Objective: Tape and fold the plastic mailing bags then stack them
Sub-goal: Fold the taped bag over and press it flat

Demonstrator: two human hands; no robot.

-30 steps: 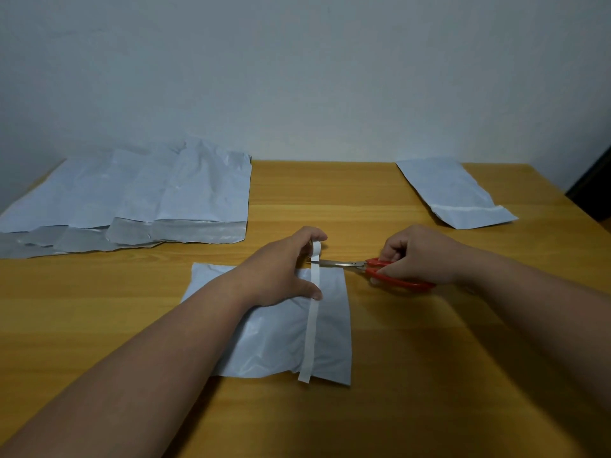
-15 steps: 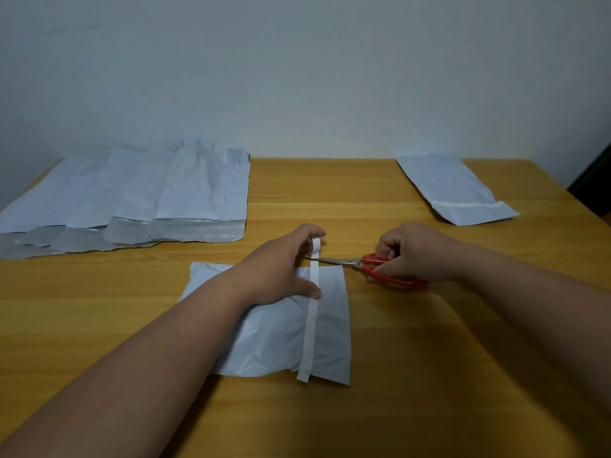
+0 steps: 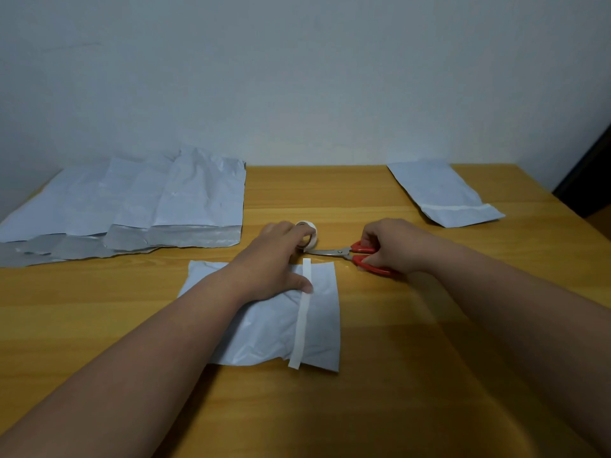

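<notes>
Left hand point(image 3: 274, 259) holds the tape roll point(image 3: 309, 234) at the bag's point(image 3: 317, 328) 12 o'clock, thumb on the strip point(image 3: 302, 322). Right hand point(image 3: 393, 246) grips the scissors point(image 3: 350, 254), at its 3 o'clock.

I read this as a plain room at home or a small office used as a packing spot, not a shop or a factory. A bare pale wall point(image 3: 297, 77) runs along the far side. Wooden table point(image 3: 363, 408) pushed up against it, light grain, no cover. Far left on it lies a spread of flat plastic mailing bags point(image 3: 148, 200); far right one folded, taped bag point(image 3: 443, 193). Red-handled scissors point(image 3: 360, 256) and a small tape roll point(image 3: 309, 234) are the only tools. Dark doorway or furniture edge point(image 3: 591, 180) at far right, can't tell which.
</notes>
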